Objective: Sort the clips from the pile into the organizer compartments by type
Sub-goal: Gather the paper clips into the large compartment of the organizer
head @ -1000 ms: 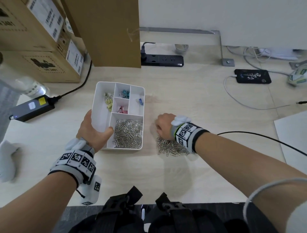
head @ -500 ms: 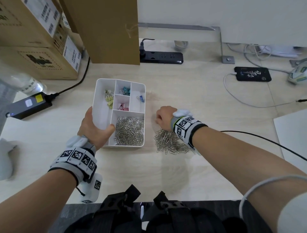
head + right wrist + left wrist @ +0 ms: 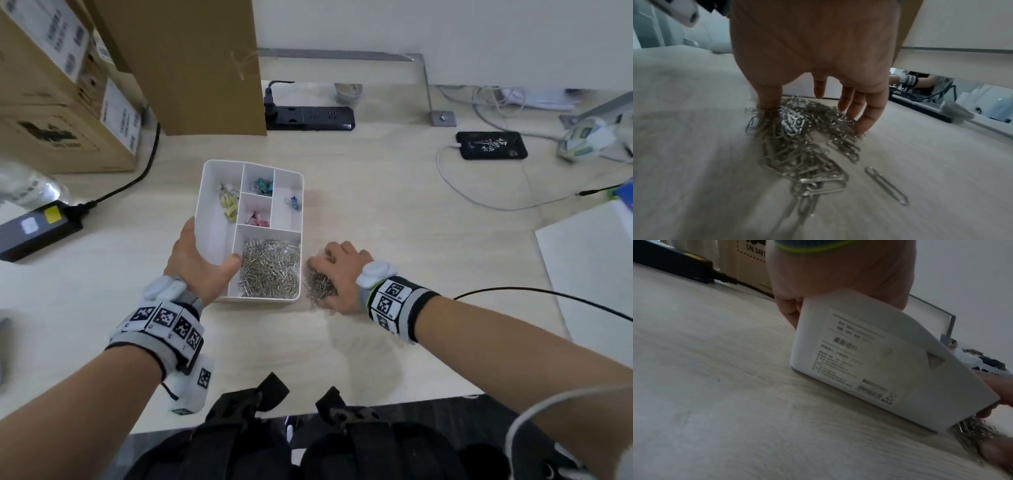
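Pile (image 3: 320, 286): silver paper clips, tangled and heaped on the desk (image 3: 394, 219), just beside the organizer's right wall; one stray clip (image 3: 886, 185) lying apart on the near side in the right wrist view.
Look of the clips: thin bent wire, shiny, interlocked; likely to drag neighbours along and to slip from a loose grasp.
Right hand (image 3: 337, 274): palm down over the pile, fingers (image 3: 865, 118) spread and dipping into the clips, thumb dug in at the other side; nothing pinched or lifted yet.
Organizer (image 3: 219, 236): white divided tray, tipped up on its near-right edge in the left wrist view, label on the underside showing.
Left hand (image 3: 197, 260): gripping the organizer's near-left corner, thumb hooked over the rim inside, fingers underneath.
Compartments: large near one (image 3: 269, 267) already well filled with paper clips; yellow (image 3: 230, 207), teal (image 3: 262, 186), pink (image 3: 257, 219) and blue (image 3: 293, 202) binder clips in separate cells farther back.
Step in hand: gathering a handful of paper clips, by the look of it.
Next move: closing the fingers under a bunch, lifting clear of the wall, releasing over the near compartment.
Progress: binder clips seemingly sorted; remaining pile all paper clips.
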The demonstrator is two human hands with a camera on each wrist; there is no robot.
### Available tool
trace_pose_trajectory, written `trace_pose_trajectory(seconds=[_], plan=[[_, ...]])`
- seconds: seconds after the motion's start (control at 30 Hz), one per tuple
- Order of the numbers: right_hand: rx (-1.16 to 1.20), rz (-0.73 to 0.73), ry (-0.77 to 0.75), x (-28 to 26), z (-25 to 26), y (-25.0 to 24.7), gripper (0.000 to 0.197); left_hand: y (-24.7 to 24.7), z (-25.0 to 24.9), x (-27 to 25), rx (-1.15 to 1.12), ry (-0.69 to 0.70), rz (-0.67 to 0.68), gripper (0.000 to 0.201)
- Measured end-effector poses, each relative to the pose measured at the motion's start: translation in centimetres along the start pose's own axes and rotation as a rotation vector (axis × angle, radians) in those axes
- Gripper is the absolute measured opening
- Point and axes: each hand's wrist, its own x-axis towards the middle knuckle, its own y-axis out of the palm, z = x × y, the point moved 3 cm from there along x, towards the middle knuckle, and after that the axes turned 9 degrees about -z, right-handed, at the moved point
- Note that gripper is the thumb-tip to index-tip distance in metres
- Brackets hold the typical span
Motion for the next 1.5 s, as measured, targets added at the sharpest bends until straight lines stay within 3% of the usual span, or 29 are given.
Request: trace_pose_trajectory(seconds=[0.13, 0.33, 0.5, 0.67, 0.9, 1.17, 1.33, 1.5], plan=[[0.047, -0.037, -0.012, 0.6, 1.1, 0.1, 0.043, 0.1, -0.1, -0.1, 0.009, 0.010, -0.007, 0.086], [0.145, 0.033, 0.081, 2.0, 0.3, 0.2, 0.035, 0.1, 0.1, -0.1, 0.026, -0.009, -0.005, 0.092], [0.396, -0.027, 0.292, 2.2, -1.5, -0.2, 0.018, 0.1, 0.1, -0.3, 0.005, -0.011, -0.024, 0.086], [0.736, -0.065, 0.538, 1.9, -3.2, -0.9, 0.018, 0.1, 0.5, -0.8, -0.008, -0.021, -0.044, 0.085], [1.037, -0.075, 0.666, 1.7, -4.1, -2.0, 0.018, 0.0, 0.5, -0.8, 0.002, -0.022, -0.028, 0.089], [1.113, -0.129, 0.463, 4.1, 1.5, -5.5, 0.013, 0.0, 0.7, -0.7, 0.002, -0.021, -0.037, 0.088], [0.849, -0.058, 0.251, 5.3, 5.2, -5.9, 0.015, 0.0, 0.5, -0.6, 0.009, -0.015, -0.014, 0.089], [0.848, -0.236, 0.361, 5.1, 3.9, -6.5, 0.016, -0.1, 0.5, -0.6, 0.014, -0.026, -0.004, 0.090]])
